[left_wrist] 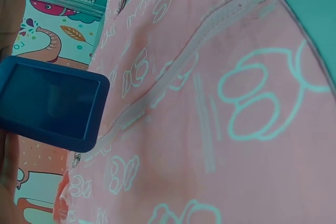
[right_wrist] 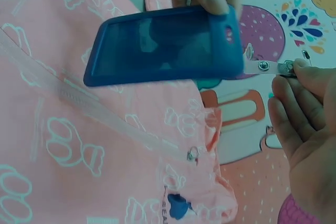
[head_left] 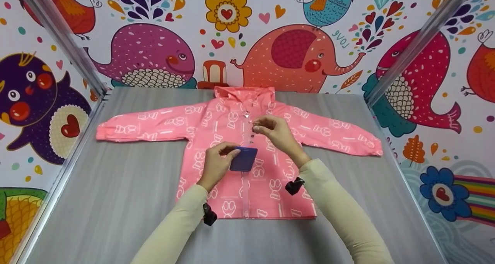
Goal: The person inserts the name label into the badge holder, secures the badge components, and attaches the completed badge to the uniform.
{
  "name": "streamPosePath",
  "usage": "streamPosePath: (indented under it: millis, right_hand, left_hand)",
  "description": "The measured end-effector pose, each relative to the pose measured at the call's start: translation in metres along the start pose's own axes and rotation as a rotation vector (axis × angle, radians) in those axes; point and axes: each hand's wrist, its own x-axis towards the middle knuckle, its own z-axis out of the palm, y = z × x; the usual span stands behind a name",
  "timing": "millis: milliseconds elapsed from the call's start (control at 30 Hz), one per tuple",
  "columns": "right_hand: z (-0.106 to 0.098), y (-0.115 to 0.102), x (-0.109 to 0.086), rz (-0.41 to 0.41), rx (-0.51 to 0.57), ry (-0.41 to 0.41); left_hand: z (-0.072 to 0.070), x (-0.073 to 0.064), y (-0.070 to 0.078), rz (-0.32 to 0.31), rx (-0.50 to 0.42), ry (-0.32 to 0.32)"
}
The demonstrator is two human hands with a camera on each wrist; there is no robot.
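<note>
A blue badge holder (head_left: 243, 159) with a dark window hangs over the front of a pink jacket (head_left: 228, 186). My left hand (head_left: 219, 159) grips it by its upper edge, thumb on the near face. From its slotted end runs a short clear strap (right_wrist: 264, 66) with metal snaps. My right hand (head_left: 276, 131) pinches the metal clip (right_wrist: 287, 67) at the strap's far end between thumb and fingers. Below the collar, the jacket's zip pull (right_wrist: 193, 154) lies apart from the clip. In the left wrist view the badge holder (left_wrist: 50, 106) covers part of the jacket.
The jacket lies flat, sleeves (head_left: 147, 122) spread and hood (head_left: 243, 93) toward the back wall. Beneath it is a grey wood-grain table (head_left: 116, 202). Cartoon-printed panels (head_left: 263, 8) and metal posts (head_left: 62, 39) enclose the back and sides.
</note>
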Motion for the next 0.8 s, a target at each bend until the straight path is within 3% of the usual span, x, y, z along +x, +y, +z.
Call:
streamPosePath:
  millis: [233, 467, 600, 800]
  right_hand:
    - [-0.041, 0.019, -0.019, 0.010, 0.074, 0.069]
    - [-0.082, 0.044, -0.049, 0.098, 0.046, 0.193]
    - [-0.086, 0.055, -0.058, 0.139, 0.091, 0.256]
    - [-0.068, 0.070, -0.063, 0.215, 0.130, 0.339]
  left_hand:
    - [-0.005, -0.004, 0.010, -0.009, -0.027, 0.014]
    - [-0.010, -0.010, 0.026, -0.044, -0.045, 0.023]
    - [-0.010, -0.011, 0.024, -0.057, -0.041, 0.025]
    - [-0.010, -0.011, 0.020, -0.052, -0.036, 0.013]
